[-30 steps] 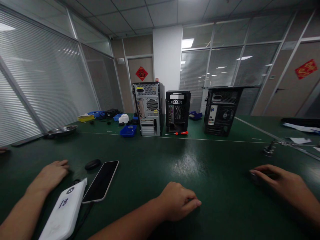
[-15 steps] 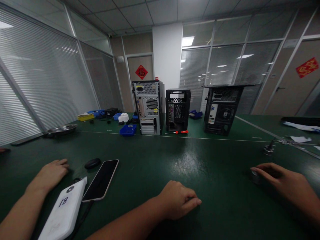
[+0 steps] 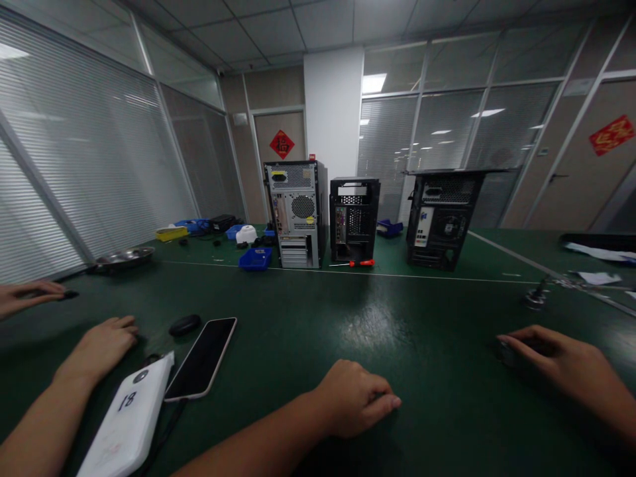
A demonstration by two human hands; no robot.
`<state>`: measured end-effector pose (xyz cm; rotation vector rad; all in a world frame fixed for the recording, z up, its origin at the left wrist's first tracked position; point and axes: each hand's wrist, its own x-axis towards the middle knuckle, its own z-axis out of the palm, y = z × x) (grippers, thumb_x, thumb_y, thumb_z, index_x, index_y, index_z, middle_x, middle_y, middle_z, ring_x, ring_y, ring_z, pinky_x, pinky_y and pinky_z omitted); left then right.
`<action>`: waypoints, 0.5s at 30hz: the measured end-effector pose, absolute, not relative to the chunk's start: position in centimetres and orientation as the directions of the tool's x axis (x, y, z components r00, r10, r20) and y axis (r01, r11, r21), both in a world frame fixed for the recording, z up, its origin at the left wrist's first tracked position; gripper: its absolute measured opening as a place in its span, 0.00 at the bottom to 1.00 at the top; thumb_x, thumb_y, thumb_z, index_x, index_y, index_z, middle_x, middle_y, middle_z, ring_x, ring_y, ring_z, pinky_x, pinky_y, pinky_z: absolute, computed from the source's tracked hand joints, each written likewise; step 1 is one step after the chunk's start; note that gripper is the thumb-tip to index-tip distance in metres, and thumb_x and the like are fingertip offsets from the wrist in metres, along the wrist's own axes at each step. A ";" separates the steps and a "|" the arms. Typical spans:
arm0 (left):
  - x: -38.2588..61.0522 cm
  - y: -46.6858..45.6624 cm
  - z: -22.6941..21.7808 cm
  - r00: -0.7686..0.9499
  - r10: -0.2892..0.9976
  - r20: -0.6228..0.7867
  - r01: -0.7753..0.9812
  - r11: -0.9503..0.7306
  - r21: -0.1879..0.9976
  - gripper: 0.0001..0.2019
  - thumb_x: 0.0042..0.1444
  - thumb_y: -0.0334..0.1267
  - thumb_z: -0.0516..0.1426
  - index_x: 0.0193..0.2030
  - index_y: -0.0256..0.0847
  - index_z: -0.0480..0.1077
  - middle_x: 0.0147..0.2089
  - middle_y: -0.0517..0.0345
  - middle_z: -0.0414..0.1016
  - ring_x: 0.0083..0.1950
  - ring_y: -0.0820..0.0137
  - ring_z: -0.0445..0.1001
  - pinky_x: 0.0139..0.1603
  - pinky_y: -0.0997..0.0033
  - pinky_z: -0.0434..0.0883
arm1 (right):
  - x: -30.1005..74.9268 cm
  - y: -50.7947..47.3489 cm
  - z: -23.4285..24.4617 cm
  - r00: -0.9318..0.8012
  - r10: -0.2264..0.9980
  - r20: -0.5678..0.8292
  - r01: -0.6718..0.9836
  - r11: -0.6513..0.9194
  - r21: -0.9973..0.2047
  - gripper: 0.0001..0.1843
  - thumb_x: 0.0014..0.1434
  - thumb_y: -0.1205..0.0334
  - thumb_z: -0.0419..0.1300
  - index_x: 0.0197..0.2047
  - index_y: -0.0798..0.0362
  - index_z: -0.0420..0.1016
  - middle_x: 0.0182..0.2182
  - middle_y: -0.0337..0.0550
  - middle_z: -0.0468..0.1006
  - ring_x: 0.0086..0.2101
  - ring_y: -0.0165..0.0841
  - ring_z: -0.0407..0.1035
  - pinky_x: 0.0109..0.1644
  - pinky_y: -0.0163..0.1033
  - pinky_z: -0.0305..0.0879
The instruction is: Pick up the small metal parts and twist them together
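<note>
My left hand (image 3: 355, 399) rests on the green tabletop (image 3: 278, 318), its fingers curled in and the thumb lying alongside. Nothing shows in it, though the palm faces down. Further right, my right hand (image 3: 561, 364) grips a small dark object (image 3: 507, 354) between thumb and fingers, at table level. Blur and the fingers hide what kind of thing it is. Beyond that hand stands a small metal piece on a round base (image 3: 535, 298).
Three computer cases (image 3: 295, 212) stand across the table, with a red screwdriver (image 3: 362, 264) and a blue tray (image 3: 255, 259). At left, another person's hand (image 3: 99, 344) lies near a phone (image 3: 203, 358) and white power bank (image 3: 126, 417); a further hand (image 3: 30, 297) holds something black.
At the far left, another person's hand has come into view over the table with a small black thing. My right hand has tilted the dark object slightly; my left hand stays put.
</note>
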<state>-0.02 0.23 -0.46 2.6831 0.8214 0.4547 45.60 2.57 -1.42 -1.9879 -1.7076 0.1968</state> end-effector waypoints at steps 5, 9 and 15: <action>-0.1 0.1 -0.4 0.783 0.586 0.208 0.491 -0.788 0.372 0.16 0.69 0.47 0.52 0.43 0.43 0.78 0.27 0.62 0.76 0.29 0.71 0.76 0.28 0.74 0.60 | 45.5 3.1 -1.6 0.192 0.940 0.281 0.881 -0.038 -0.472 0.30 0.48 0.32 0.61 0.43 0.47 0.81 0.47 0.46 0.81 0.41 0.42 0.77 0.45 0.44 0.71; -0.1 0.1 -0.3 0.785 0.585 0.204 0.489 -0.787 0.376 0.15 0.69 0.47 0.52 0.43 0.43 0.78 0.28 0.61 0.77 0.29 0.71 0.76 0.29 0.75 0.61 | 45.5 3.2 -0.6 0.233 0.961 0.152 0.804 -0.103 -0.585 0.29 0.51 0.33 0.61 0.40 0.49 0.83 0.49 0.50 0.81 0.43 0.44 0.77 0.45 0.44 0.71; 0.0 0.1 -0.2 0.783 0.587 0.204 0.497 -0.789 0.362 0.16 0.69 0.48 0.52 0.43 0.44 0.78 0.28 0.61 0.77 0.30 0.70 0.77 0.29 0.74 0.61 | 45.8 2.9 0.4 0.192 0.981 0.035 0.734 -0.120 -0.669 0.25 0.55 0.37 0.59 0.42 0.47 0.84 0.45 0.53 0.83 0.41 0.43 0.79 0.43 0.43 0.72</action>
